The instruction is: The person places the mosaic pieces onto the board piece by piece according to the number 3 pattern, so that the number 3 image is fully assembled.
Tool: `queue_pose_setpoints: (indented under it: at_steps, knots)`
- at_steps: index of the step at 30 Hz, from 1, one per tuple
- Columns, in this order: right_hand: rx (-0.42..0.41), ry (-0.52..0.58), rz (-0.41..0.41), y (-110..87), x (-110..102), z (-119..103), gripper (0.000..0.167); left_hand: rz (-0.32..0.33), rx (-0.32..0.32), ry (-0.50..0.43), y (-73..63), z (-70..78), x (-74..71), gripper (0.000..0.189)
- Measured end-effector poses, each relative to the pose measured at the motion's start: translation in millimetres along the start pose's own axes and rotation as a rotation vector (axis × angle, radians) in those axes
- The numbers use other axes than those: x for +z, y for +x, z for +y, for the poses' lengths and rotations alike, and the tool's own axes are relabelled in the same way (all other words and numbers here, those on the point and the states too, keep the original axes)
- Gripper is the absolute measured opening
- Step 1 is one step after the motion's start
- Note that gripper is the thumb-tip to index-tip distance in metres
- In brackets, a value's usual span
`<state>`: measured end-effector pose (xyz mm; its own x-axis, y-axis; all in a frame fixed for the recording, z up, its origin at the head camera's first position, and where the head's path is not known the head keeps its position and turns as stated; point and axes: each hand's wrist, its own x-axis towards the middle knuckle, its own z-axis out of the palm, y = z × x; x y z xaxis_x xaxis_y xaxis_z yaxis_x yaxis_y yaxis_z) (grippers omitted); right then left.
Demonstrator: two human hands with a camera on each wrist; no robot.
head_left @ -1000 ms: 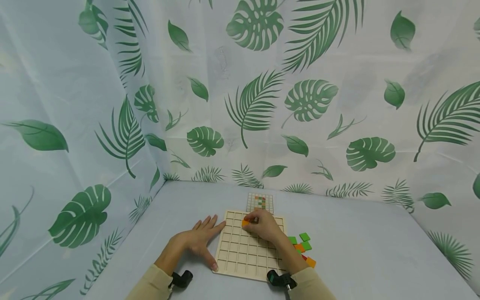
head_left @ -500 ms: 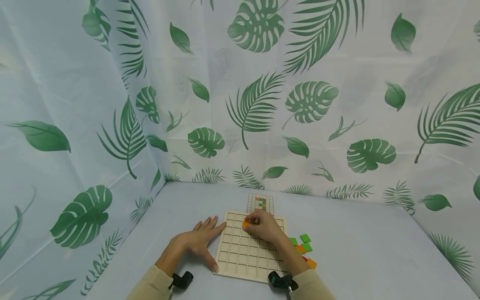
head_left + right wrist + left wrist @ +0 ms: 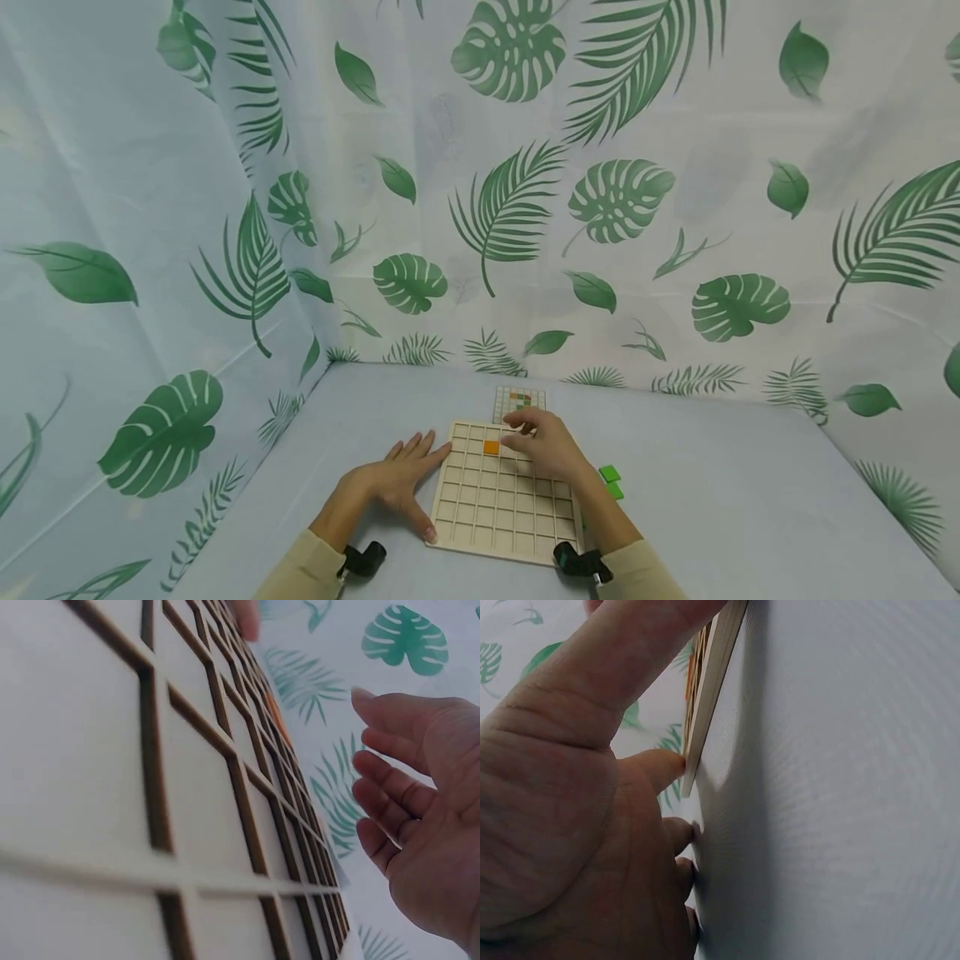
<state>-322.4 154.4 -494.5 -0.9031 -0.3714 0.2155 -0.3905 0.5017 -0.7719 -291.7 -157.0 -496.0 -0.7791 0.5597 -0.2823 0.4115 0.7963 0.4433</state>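
Note:
A light wooden grid board (image 3: 472,508) lies on the table, with one square orange tile (image 3: 491,447) in a cell of its second row from the far edge. My left hand (image 3: 393,483) is spread along the board's left side, thumb at the near corner and index finger at the far part of the edge. In the left wrist view, the index fingertip touches the board's side (image 3: 712,690). Just right of the orange tile, my right hand (image 3: 553,446) hovers over the board, loosely bent and holding nothing; the right wrist view shows its fingers (image 3: 382,787) apart from the board.
Behind the board lies a small grid card (image 3: 510,398) with coloured squares, partly covered by the right hand. Green tiles (image 3: 609,474) lie to the board's right; the right forearm hides others. A leaf-printed curtain (image 3: 525,208) surrounds the table.
My right hand has let go of the orange tile, which stays in its cell, and has moved to the right. The left hand has kept its place.

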Motion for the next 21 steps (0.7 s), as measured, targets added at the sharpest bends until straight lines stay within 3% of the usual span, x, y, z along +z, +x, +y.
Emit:
queue_pose_setpoints:
  at_steps: [13,21]
  knots:
    - [0.056,-0.021,0.034,-8.5,-30.7,-2.6,0.052,0.003,0.002,-0.005,-2.4,3.0,-1.2,0.137]
    - [0.074,-0.091,0.105,-14.7,-48.5,-1.2,0.051,0.004,0.013,-0.027,-5.1,5.2,-3.8,0.140]
